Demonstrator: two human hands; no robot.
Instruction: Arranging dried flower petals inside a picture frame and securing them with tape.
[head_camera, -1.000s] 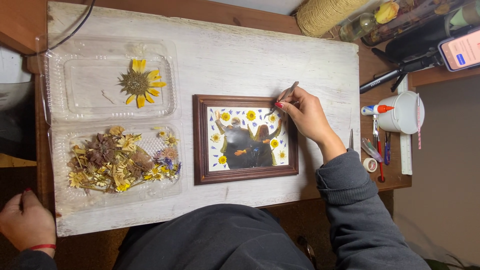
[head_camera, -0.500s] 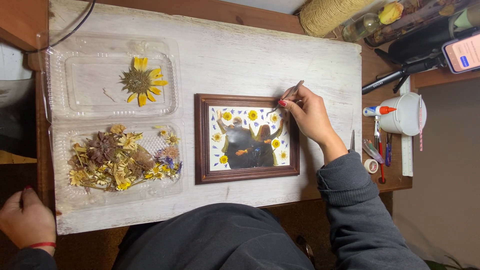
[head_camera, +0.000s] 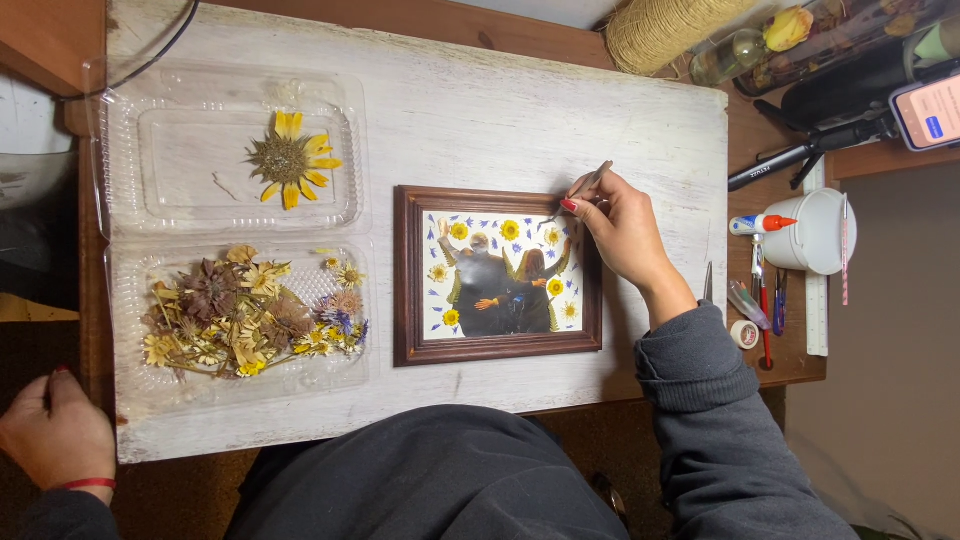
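Observation:
A brown wooden picture frame (head_camera: 410, 275) lies on a white painted board (head_camera: 500, 110). Inside it is a photo of people ringed by pressed yellow flowers and blue petals. My right hand (head_camera: 620, 230) rests over the frame's upper right corner and grips thin metal tweezers (head_camera: 585, 187), their tip near a yellow flower. My left hand (head_camera: 55, 435) sits off the board at the lower left, fingers curled with nothing in them, a red band at the wrist.
A clear plastic clamshell (head_camera: 230, 150) holds one dried yellow flower (head_camera: 287, 160); its other half holds a heap of dried flowers (head_camera: 245, 315). A twine spool (head_camera: 670, 30), glue bottle (head_camera: 762, 224), white cup (head_camera: 815, 232), pens, tape and a phone (head_camera: 925, 110) crowd the right side.
My right hand with the tweezers has barely shifted over the frame's corner. The left hand stays put.

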